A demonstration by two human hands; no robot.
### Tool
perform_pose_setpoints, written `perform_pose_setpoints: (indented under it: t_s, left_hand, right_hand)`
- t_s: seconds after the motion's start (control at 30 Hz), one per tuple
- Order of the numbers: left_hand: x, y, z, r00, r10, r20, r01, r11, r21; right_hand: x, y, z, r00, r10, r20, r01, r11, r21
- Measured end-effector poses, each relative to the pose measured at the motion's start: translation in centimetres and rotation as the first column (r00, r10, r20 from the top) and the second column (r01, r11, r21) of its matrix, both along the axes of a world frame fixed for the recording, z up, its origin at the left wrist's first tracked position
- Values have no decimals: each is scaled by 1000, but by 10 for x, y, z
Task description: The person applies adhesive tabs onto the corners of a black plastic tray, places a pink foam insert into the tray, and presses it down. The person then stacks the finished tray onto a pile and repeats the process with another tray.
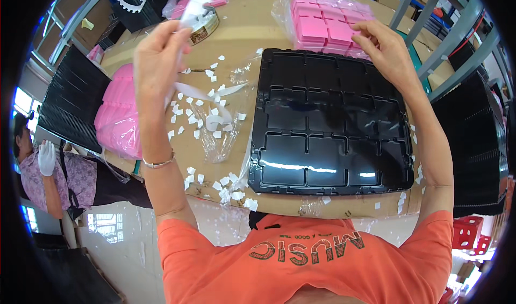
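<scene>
My left hand (158, 54) is raised over the left side of the cardboard-covered table (252, 14) and pinches a white strip (198, 6) that runs up past a tape roll (207, 27). My right hand (382, 47) reaches to the far right, where its fingertips close on a pink square piece (352, 41) at the edge of a stack of pink pieces (322, 22) lying in clear plastic wrap. Between my arms lies a shiny black tray (328, 121) with empty square compartments.
Several small white paper scraps (207, 116) and a crumpled clear bag (217, 143) litter the table left of the tray. A pink bagged bundle (115, 116) sits at the left edge. Stacks of black trays (70, 97) stand left and right (475, 143). Another person's gloved hand (47, 157) is far left.
</scene>
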State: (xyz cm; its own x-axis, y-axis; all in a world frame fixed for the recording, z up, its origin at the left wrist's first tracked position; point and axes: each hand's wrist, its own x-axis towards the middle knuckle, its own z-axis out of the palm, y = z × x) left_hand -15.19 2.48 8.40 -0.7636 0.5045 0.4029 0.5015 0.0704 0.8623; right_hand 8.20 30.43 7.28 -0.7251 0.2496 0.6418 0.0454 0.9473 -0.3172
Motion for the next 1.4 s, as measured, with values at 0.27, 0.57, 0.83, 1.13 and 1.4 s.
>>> perform_pose_setpoints:
  t_s: [0.27,0.57,0.83,1.13,1.4]
  left_hand:
    - [7,21,-15,989,-104,108,99,994,56]
    - [36,35,-39,987,-20,-161,29,998,58]
    - [53,19,-30,843,99,-529,-59,994,91]
    - [53,10,-15,566,263,-781,-92,962,258]
    - [53,-13,-8,459,299,-837,-47,949,313]
  right_hand:
    - [-16,-17,6,988,117,-99,-106,988,113]
    - [-115,-83,52,835,549,13,-391,578,716]
    - [-122,-93,75,797,532,286,-564,484,669]
    - [-121,-98,94,722,638,266,-680,586,440]
    - [-139,-108,87,640,764,82,-709,546,447]
